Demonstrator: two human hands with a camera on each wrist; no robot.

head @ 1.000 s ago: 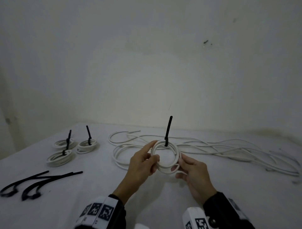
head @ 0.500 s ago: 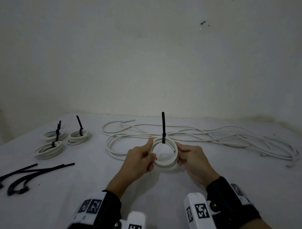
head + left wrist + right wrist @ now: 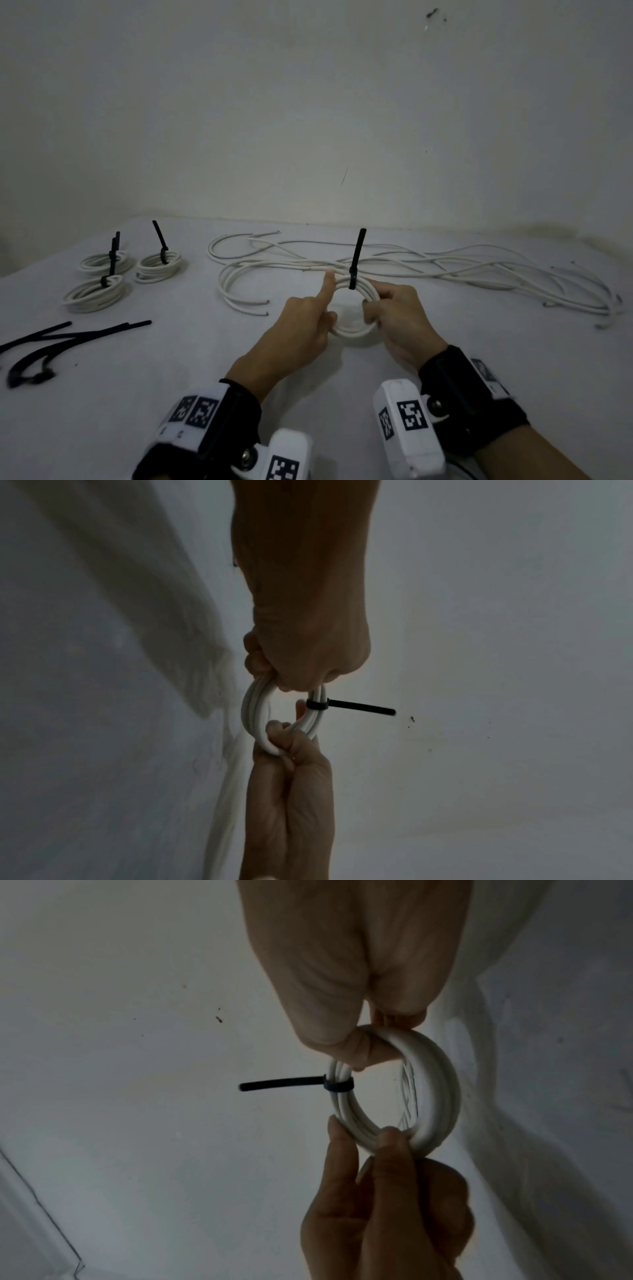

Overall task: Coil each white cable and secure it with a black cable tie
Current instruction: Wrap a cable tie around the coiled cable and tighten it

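Observation:
A small coil of white cable (image 3: pixel 352 330) (image 3: pixel 255 712) (image 3: pixel 441 1085) is held above the table between both hands. A black cable tie (image 3: pixel 356 260) (image 3: pixel 359 706) (image 3: pixel 274 1083) cinches its far side, with the tail sticking straight up. My left hand (image 3: pixel 322 308) (image 3: pixel 294 680) (image 3: pixel 369 1139) pinches the coil's left side, its index finger stretched up beside the tie. My right hand (image 3: pixel 380 301) (image 3: pixel 284 739) (image 3: pixel 369 1047) grips the right side with curled fingers. Loose white cables (image 3: pixel 428 270) sprawl behind the coil.
Three tied coils (image 3: pixel 102 263) (image 3: pixel 159 265) (image 3: pixel 94 294) lie at the back left of the white table (image 3: pixel 479 342). Several loose black ties (image 3: pixel 68 335) lie at the left edge. A bare wall (image 3: pixel 308 102) rises behind the table.
The coil has stayed in both hands. My right hand moved from under the coil to its right side, fingers curled over it. My left index finger now points up by the tie.

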